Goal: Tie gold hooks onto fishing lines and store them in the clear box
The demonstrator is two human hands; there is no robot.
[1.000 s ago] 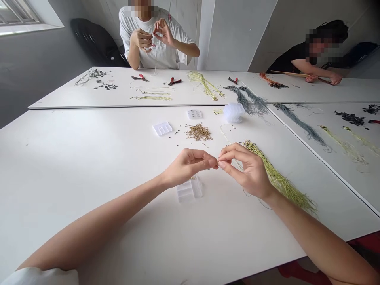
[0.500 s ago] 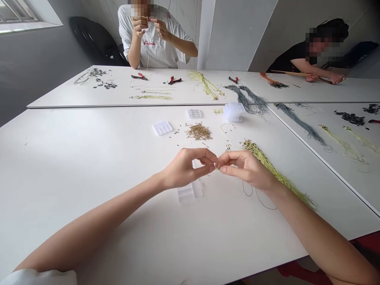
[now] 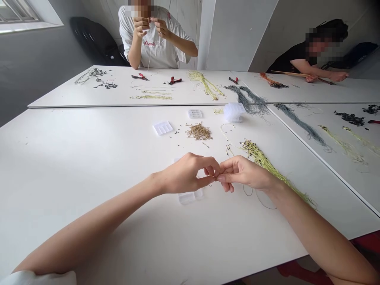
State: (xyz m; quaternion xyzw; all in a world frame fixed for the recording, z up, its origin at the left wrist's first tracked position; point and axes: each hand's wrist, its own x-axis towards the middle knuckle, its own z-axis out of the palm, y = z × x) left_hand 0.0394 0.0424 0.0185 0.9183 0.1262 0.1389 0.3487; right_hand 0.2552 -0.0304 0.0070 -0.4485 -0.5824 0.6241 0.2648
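Plastic box is lying beneath left hand, right hand pinching fingertip-to-fingertip against it on thin cord; advising bracing wrists on surface.

The worktop is plain white. Just right of the clear plastic box lie my yellow-green cords, speckled black at their far ends. Beyond the box sits a brass-gold heap of small parts. Farther beyond are red-handled pliers and grey cords.
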